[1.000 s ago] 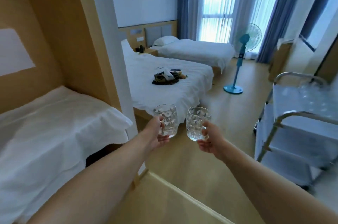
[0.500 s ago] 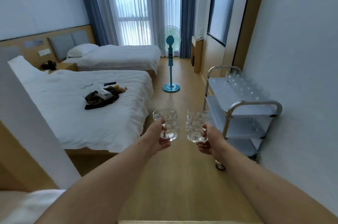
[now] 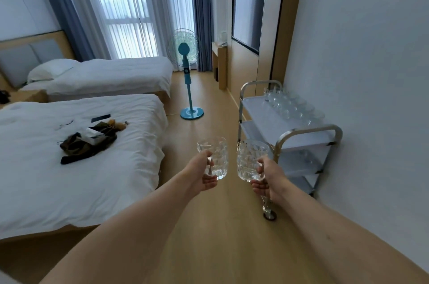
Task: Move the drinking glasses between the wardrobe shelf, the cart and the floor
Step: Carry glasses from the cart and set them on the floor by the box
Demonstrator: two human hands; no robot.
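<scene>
At the far left a near bed (image 3: 76,167) with white covers carries a dark heap of clothes (image 3: 88,144) and a phone (image 3: 101,118); a second bed (image 3: 111,75) lies beyond it. A blue standing fan (image 3: 186,75) stands on the wooden floor (image 3: 209,237) between the beds and the right wall. The left hand (image 3: 200,173) has its fingers curled round a dimpled drinking glass (image 3: 214,156), held upright over the floor. Just beside it, the right hand (image 3: 267,179) grips a second glass (image 3: 250,159) the same way, the two glasses near but apart. To the right, against the wall, a steel cart (image 3: 306,135) bears rows of glasses (image 3: 290,105) on its top shelf.
</scene>
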